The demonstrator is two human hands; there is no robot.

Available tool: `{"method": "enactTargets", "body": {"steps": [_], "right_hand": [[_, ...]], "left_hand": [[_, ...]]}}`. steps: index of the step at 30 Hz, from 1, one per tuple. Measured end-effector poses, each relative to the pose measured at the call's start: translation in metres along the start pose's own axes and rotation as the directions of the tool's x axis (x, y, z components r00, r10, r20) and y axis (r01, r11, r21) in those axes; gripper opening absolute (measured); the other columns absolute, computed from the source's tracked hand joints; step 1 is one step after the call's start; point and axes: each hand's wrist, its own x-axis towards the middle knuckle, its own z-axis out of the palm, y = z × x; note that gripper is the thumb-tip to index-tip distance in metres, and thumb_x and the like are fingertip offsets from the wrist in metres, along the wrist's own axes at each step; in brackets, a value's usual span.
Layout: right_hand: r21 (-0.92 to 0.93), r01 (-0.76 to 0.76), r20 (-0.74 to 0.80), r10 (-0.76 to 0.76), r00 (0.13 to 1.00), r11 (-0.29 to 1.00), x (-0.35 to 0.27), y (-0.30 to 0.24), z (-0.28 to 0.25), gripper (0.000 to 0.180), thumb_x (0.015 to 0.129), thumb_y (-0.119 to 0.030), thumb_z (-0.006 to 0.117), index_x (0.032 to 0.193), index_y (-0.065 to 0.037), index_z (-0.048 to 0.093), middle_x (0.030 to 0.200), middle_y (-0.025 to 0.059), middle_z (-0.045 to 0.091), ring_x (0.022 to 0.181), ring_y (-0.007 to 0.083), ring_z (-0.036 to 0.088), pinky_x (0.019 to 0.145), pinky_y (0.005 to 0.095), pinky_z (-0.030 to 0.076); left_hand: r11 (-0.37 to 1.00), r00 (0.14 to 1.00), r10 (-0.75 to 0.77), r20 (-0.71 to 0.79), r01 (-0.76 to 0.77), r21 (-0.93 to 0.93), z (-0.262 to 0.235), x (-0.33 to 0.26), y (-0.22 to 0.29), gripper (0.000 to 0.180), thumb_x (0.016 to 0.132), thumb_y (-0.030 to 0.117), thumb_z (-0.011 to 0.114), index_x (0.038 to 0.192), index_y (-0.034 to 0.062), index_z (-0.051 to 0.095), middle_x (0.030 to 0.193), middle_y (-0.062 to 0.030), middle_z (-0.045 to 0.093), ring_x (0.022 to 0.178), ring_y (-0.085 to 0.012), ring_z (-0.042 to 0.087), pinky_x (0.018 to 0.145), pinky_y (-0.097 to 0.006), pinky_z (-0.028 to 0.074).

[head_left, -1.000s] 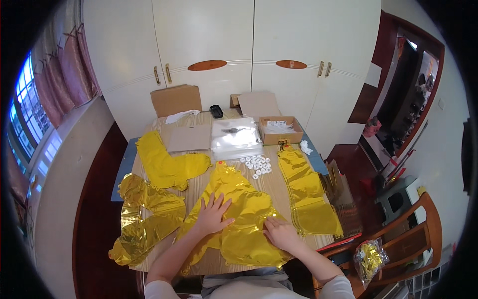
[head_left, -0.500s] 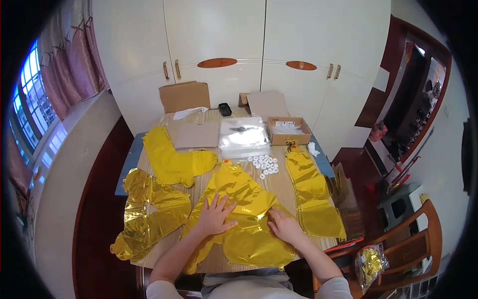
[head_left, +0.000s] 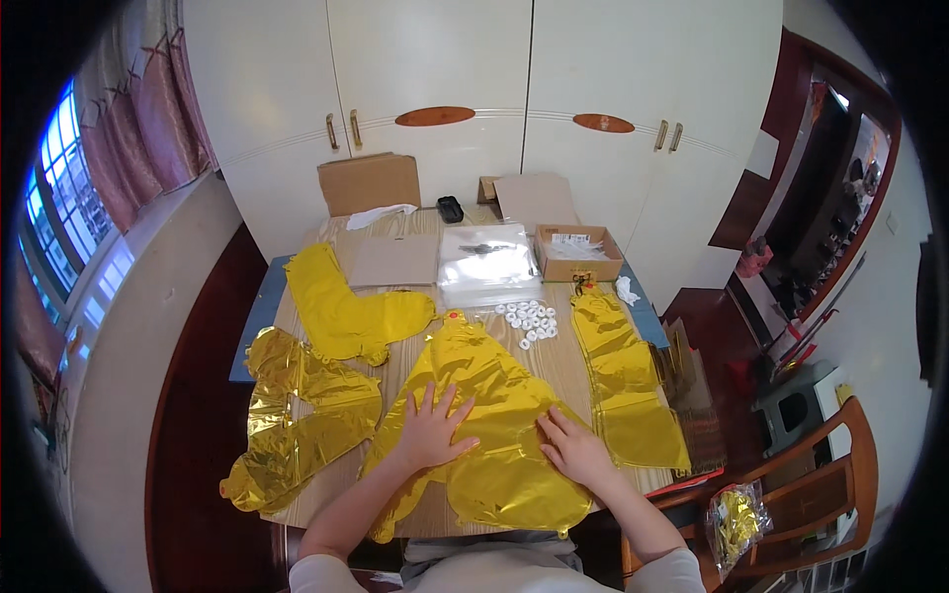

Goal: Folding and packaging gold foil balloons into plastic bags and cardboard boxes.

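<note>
A flat, uninflated gold foil balloon [head_left: 494,395] lies on the table right in front of me, a little creased. My left hand [head_left: 431,431] rests on its left part, palm down with fingers spread. On its right part lies my right hand [head_left: 573,447], fingers stretched out and slightly apart. Neither hand grips anything. Other flat gold foil balloons lie around it: a boot-shaped one [head_left: 346,311] at the far left, a crinkled one [head_left: 311,425] at the near left, and a long one [head_left: 628,381] on the right.
Behind the balloons are several small white rings [head_left: 529,321], a stack of clear plastic bags [head_left: 487,267] and an open cardboard box [head_left: 581,267]. A cardboard sheet [head_left: 393,261] and a small black tray [head_left: 450,209] lie farther back. A wooden chair [head_left: 850,465] holding a bagged gold balloon [head_left: 736,524] stands at right.
The view has shifted slightly. Both hands remain laid on the middle balloon; the right hand's fingers look a little more spread and straight. The other things have stayed in place.
</note>
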Motion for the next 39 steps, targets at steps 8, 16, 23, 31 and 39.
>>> {"method": "enactTargets", "body": {"steps": [8, 16, 23, 31, 39], "right_hand": [[-0.039, 0.02, 0.044, -0.019, 0.999, 0.999, 0.0, 0.001, -0.002, 0.038, 0.089, -0.031, 0.06, 0.12, -0.009, 0.06, 0.131, 0.0169, 0.054, 0.11, 0.0328, 0.059, 0.09, 0.0391, 0.05], [-0.032, -0.008, 0.053, 0.009, 0.999, 0.999, 0.009, -0.001, -0.004, 0.034, 0.088, -0.034, 0.061, 0.111, -0.009, 0.063, 0.122, 0.0142, 0.061, 0.102, 0.03, 0.062, 0.087, 0.0383, 0.051], [-0.074, 0.0, 0.076, 0.006, 0.997, 0.997, 0.02, -0.004, -0.006, 0.028, 0.087, -0.034, 0.062, 0.101, -0.01, 0.064, 0.119, 0.0111, 0.063, 0.096, 0.0297, 0.063, 0.08, 0.0395, 0.053], [-0.092, -0.003, 0.046, 0.007, 0.999, 0.996, 0.02, -0.005, -0.004, 0.028, 0.086, -0.034, 0.063, 0.101, -0.01, 0.065, 0.117, 0.01, 0.064, 0.096, 0.0298, 0.063, 0.08, 0.0383, 0.053], [-0.041, -0.04, 0.192, 0.047, 0.98, 0.998, 0.041, -0.004, -0.014, 0.029, 0.088, -0.034, 0.062, 0.1, -0.007, 0.062, 0.104, 0.0109, 0.065, 0.096, 0.0313, 0.062, 0.08, 0.0415, 0.051]], "left_hand": [[1.0, 1.0, -0.007, -0.009, 0.007, -0.008, 0.001, -0.004, -0.002, 0.073, 0.084, 0.069, 0.049, 0.142, 0.0249, 0.043, 0.148, -0.0191, 0.036, 0.134, -0.0502, 0.03, 0.103, -0.071, 0.02], [1.0, 1.0, -0.027, -0.012, 0.027, 0.009, 0.0, -0.008, -0.002, 0.073, 0.083, 0.069, 0.05, 0.141, 0.0258, 0.045, 0.147, -0.0195, 0.037, 0.133, -0.0512, 0.03, 0.102, -0.072, 0.02], [0.977, 0.978, -0.123, 0.166, 0.149, -0.155, -0.013, 0.018, -0.016, 0.067, 0.09, 0.058, 0.05, 0.142, 0.0165, 0.043, 0.146, -0.0192, 0.037, 0.137, -0.0392, 0.031, 0.106, -0.064, 0.024], [0.992, 0.978, -0.121, 0.171, 0.124, -0.008, 0.006, 0.073, -0.04, 0.075, 0.092, 0.065, 0.037, 0.149, 0.0173, 0.031, 0.155, -0.0191, 0.022, 0.143, -0.0397, 0.017, 0.114, -0.056, 0.016], [0.986, 0.964, -0.165, 0.207, 0.165, 0.014, -0.005, 0.073, -0.04, 0.077, 0.091, 0.066, 0.036, 0.149, 0.0153, 0.029, 0.153, -0.0211, 0.023, 0.142, -0.0424, 0.017, 0.114, -0.056, 0.017]]}}
